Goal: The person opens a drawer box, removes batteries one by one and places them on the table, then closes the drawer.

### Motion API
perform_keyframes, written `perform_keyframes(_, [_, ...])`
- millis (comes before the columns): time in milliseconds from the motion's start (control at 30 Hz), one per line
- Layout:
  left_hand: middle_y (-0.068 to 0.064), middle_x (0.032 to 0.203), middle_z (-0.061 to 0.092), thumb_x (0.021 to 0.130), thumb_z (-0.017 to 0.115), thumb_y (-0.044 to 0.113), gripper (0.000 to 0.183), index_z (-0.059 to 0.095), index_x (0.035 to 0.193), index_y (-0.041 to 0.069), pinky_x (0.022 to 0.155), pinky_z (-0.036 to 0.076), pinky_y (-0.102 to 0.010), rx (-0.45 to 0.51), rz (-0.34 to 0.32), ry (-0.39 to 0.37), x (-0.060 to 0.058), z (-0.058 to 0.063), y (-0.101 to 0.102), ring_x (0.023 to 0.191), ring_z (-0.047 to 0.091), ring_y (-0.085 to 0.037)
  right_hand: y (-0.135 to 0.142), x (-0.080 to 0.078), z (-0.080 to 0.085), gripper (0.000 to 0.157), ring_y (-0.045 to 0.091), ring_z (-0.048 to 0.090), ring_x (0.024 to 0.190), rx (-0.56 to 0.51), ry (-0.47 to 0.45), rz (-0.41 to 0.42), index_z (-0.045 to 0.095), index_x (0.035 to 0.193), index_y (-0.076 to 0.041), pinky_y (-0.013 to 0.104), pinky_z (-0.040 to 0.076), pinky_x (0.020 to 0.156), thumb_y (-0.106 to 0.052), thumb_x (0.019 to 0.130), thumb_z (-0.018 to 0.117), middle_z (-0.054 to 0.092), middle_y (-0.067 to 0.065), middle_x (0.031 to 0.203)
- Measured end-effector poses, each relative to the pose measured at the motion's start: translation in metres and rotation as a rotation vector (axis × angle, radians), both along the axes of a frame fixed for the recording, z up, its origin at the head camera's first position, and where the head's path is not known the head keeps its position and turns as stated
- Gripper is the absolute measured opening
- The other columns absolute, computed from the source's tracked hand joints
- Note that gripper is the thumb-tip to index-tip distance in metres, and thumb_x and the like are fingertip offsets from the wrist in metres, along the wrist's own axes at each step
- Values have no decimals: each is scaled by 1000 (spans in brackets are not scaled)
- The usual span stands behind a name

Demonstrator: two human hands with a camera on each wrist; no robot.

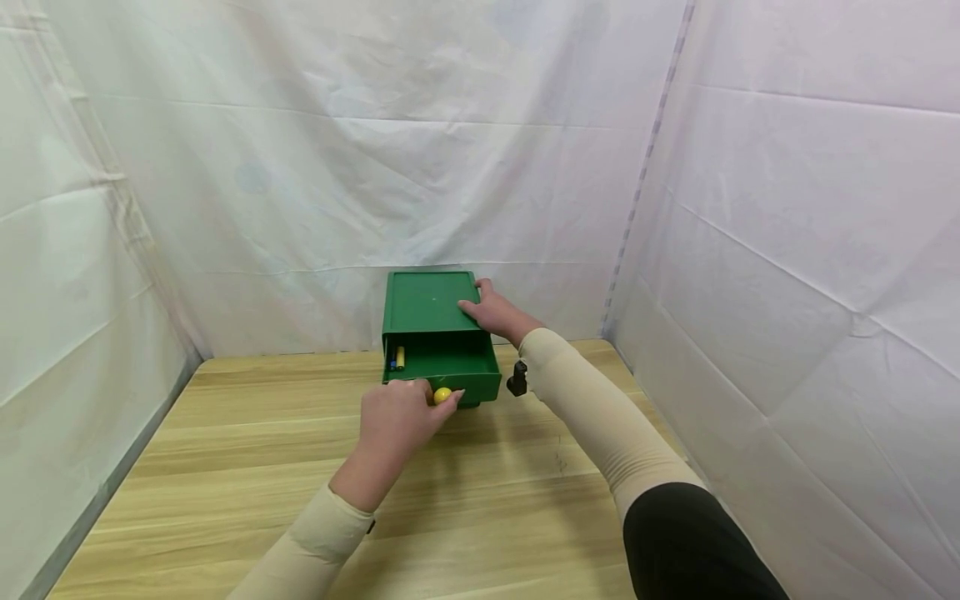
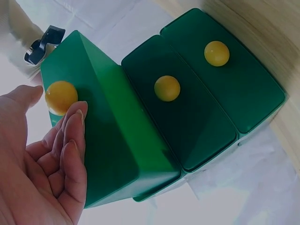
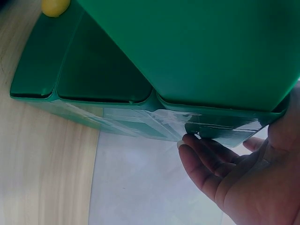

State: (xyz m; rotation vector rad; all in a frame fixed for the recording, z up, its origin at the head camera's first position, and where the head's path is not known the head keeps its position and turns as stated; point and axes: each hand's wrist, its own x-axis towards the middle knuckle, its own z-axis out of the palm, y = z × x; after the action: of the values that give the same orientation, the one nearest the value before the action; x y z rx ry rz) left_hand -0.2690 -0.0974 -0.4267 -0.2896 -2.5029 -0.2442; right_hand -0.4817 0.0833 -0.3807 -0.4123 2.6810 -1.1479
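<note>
A green drawer cabinet (image 1: 431, 302) stands on the table with its top drawer (image 1: 480, 390) pulled out. The left hand (image 1: 397, 421) has its fingers and thumb around that drawer's round yellow knob (image 2: 61, 98), the fingertips near the drawer front; a narrow gap shows by the thumb in the left wrist view. Inside the drawer, at its left side, lie a yellow stick-like item (image 1: 401, 358) and a small blue item (image 1: 393, 364). At the cabinet's right top edge rests the right hand (image 1: 501, 315), thumb on top and fingers along the taped side (image 3: 220, 124).
Two lower drawers with yellow knobs, the middle knob (image 2: 167, 88) and the bottom knob (image 2: 217, 53), are closed. The wooden table (image 1: 247, 467) extends in front and to both sides. White sheeting (image 1: 450, 192) hangs behind the cabinet and at left and right.
</note>
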Motion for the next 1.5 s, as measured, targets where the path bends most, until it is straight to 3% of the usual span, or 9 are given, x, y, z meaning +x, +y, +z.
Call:
perform_keyframes(200, [4, 40, 31, 88, 63, 66, 66, 39, 46, 20, 36, 20, -28, 14, -14, 26, 2, 2, -2, 34, 27, -13, 0, -1, -1, 77, 31, 45, 138, -3, 9, 1, 10, 159, -16, 52, 38, 111, -50, 103, 51, 37, 21, 155])
perform_keyframes(433, [10, 45, 36, 87, 73, 52, 47, 54, 55, 24, 34, 24, -27, 123, -127, 143, 3, 11, -9, 38, 30, -8, 0, 3, 3, 78, 33, 46, 137, -11, 8, 3, 9, 160, -16, 52, 40, 109, -49, 104, 51, 39, 23, 153])
perform_keyframes(633, [14, 52, 44, 90, 73, 46, 37, 59, 64, 25, 38, 32, -26, 177, -223, 63, -2, 32, -26, 44, 38, -5, -1, 5, 6, 78, 31, 44, 139, -6, -6, 3, 8, 160, -17, 51, 38, 111, -49, 104, 50, 36, 20, 156])
perform_keyframes(900, [11, 73, 58, 96, 68, 36, 21, 65, 81, 22, 56, 46, -28, 173, -395, 22, -22, 61, -50, 62, 50, -8, -3, 2, 5, 77, 33, 44, 139, -11, 3, 2, 8, 160, -15, 52, 38, 111, -48, 104, 51, 37, 22, 155])
perform_keyframes(1033, [7, 87, 64, 94, 72, 32, 13, 68, 93, 20, 65, 52, -31, 114, -423, -71, -32, 71, -56, 74, 59, -11, -3, 1, 3, 77, 32, 44, 139, -8, -5, -5, 8, 160, -17, 52, 38, 111, -49, 104, 50, 36, 21, 156])
perform_keyframes(1133, [2, 99, 69, 93, 73, 33, 20, 70, 104, 16, 76, 55, -36, 39, -435, -183, -39, 77, -58, 88, 65, -17, -3, 0, 2, 77, 31, 44, 139, -4, -17, -8, 8, 160, -18, 51, 37, 112, -50, 103, 50, 35, 20, 157])
perform_keyframes(1333, [-5, 121, 67, 93, 74, 35, 38, 69, 122, 12, 93, 53, -45, -141, -437, -417, -57, 90, -56, 109, 64, -25, -2, 0, 1, 77, 32, 46, 137, -14, -15, -11, 8, 160, -17, 51, 38, 111, -49, 103, 51, 37, 21, 155])
perform_keyframes(1500, [-4, 128, 65, 93, 73, 37, 43, 67, 128, 12, 99, 50, -46, -272, -397, -545, -72, 90, -55, 116, 61, -24, -2, 2, 3, 77, 33, 46, 136, -23, -22, -5, 8, 160, -16, 52, 39, 110, -47, 104, 51, 37, 23, 154])
